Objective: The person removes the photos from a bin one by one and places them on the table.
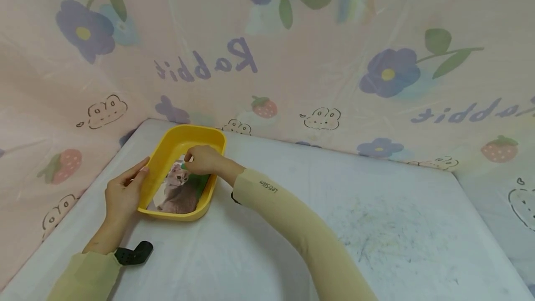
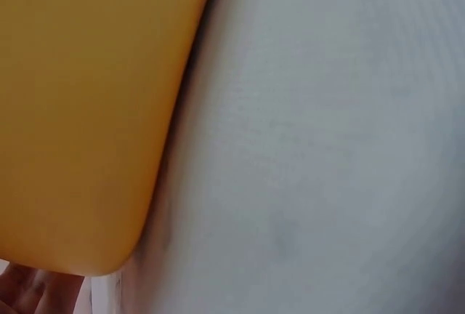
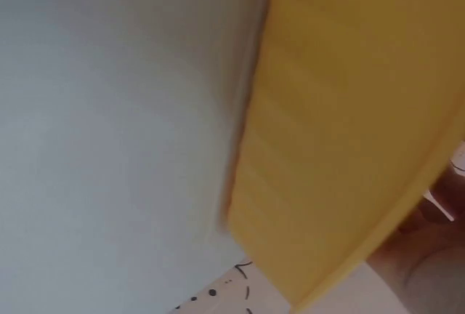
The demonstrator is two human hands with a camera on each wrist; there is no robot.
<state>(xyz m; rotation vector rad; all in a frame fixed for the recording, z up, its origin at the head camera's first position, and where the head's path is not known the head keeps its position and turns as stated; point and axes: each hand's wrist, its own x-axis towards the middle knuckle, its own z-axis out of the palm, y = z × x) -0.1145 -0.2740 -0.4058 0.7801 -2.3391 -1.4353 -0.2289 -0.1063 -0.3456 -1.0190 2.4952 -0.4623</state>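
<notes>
A yellow plastic tray [image 1: 215,136] with rounded corners stands at the back left of the white table. My left hand [image 1: 124,194] holds its left rim, thumb and fingers at the edge. Inside lies a picture of a grey cat [image 1: 177,194] with dark green at its right side. My right hand [image 1: 205,159] reaches over the right rim, fingers curled and low over the picture's top. A small bright green piece [image 1: 184,166] shows at its fingertips; the hand hides the rest. Both wrist views mostly show the tray's outer wall [image 2: 80,125] [image 3: 349,125], with fingers [image 2: 58,296] at the lower left in the left one.
The white table [image 1: 267,245] has a patch of dark scuffs [image 1: 384,226] on its right part. A pale curtain [image 1: 292,68] with flowers, strawberries and rabbits hangs along the back and left edges. A black band [image 1: 135,253] sits on the left wrist.
</notes>
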